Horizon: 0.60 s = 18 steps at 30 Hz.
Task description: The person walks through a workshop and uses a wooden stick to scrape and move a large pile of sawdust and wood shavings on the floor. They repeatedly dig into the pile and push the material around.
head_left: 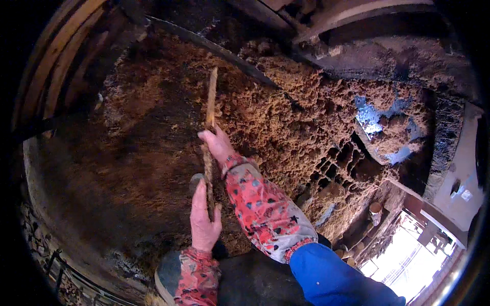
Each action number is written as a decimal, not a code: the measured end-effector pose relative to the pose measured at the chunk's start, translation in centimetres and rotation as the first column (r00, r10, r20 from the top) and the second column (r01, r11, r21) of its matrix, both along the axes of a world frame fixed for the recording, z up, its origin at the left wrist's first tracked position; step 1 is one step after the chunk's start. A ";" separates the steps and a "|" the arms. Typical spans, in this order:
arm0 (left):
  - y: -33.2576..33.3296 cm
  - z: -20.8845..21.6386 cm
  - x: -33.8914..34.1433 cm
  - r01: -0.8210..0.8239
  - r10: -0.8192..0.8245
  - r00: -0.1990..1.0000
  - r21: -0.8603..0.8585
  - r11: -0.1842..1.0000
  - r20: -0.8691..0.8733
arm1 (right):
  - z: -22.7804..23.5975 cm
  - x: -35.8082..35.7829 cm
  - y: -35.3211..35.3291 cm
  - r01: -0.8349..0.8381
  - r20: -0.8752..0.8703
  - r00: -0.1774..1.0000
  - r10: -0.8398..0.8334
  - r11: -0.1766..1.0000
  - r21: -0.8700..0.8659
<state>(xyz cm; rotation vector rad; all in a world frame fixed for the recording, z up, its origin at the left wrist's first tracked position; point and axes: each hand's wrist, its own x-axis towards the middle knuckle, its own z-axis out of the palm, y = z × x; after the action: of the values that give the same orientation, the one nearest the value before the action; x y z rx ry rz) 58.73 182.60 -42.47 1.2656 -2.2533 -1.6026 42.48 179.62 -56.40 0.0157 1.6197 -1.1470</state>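
Observation:
My right hand [218, 145] is closed around the middle of a long, thin wooden stick [212, 99], whose far end points up the picture. Below it, my left hand [203, 224] has its fingers stretched out and its thumb apart. The stick's lower part runs between that thumb and the fingers, which do not wrap round it. Both forearms wear red patterned sleeve covers, and a blue sleeve shows on the right arm. Under the hands lies a dark brown, smeared surface [117, 173]. To its right spreads crumbly orange-brown material [286, 117].
A dark bar [214, 48] crosses the upper part. Pale blue patches [368, 116] show through the crumbly material at right, with dark holes [339, 162] below them. Curved wooden boards [61, 56] stand at upper left. A bright opening [403, 257] lies at lower right.

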 end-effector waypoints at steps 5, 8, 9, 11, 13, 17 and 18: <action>-1.5 -4.9 -1.9 0.022 -0.023 1.000 -0.062 0.998 -0.019 | -3.9 -2.4 -2.6 -0.110 -0.268 0.954 0.131 0.989 0.095; -0.6 -6.3 -3.7 0.075 -0.075 0.997 -0.003 0.997 -0.019 | -6.4 -4.4 -0.3 -0.032 -0.092 0.995 0.033 0.999 0.005; 0.2 -6.3 -4.1 0.067 -0.067 0.998 0.022 0.998 -0.016 | -6.9 -4.6 0.7 -0.006 -0.138 0.990 0.009 1.000 0.026; 1.6 -6.1 -5.1 0.093 -0.094 0.995 0.096 0.991 0.009 | -7.6 -5.3 3.3 0.055 -0.237 0.971 -0.038 0.996 0.067; 2.6 -5.3 -4.8 0.101 -0.109 0.993 0.169 0.980 0.041 | -6.8 -5.5 5.9 0.025 -0.138 0.990 -0.039 0.994 -0.103; 6.5 -4.5 -5.3 0.194 -0.183 0.981 0.213 0.958 -0.069 | -5.6 -6.5 13.4 0.052 -0.032 0.998 -0.054 0.997 -0.060; 7.5 -3.9 -6.6 0.232 -0.212 0.972 0.283 0.930 -0.100 | -6.5 -7.5 16.5 0.015 -0.047 0.999 -0.015 1.000 -0.001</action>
<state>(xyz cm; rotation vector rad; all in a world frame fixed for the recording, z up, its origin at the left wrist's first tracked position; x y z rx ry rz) 52.14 190.07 -46.36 1.0165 -2.2472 -2.0930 34.94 196.14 -62.94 0.0002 1.6629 -1.1672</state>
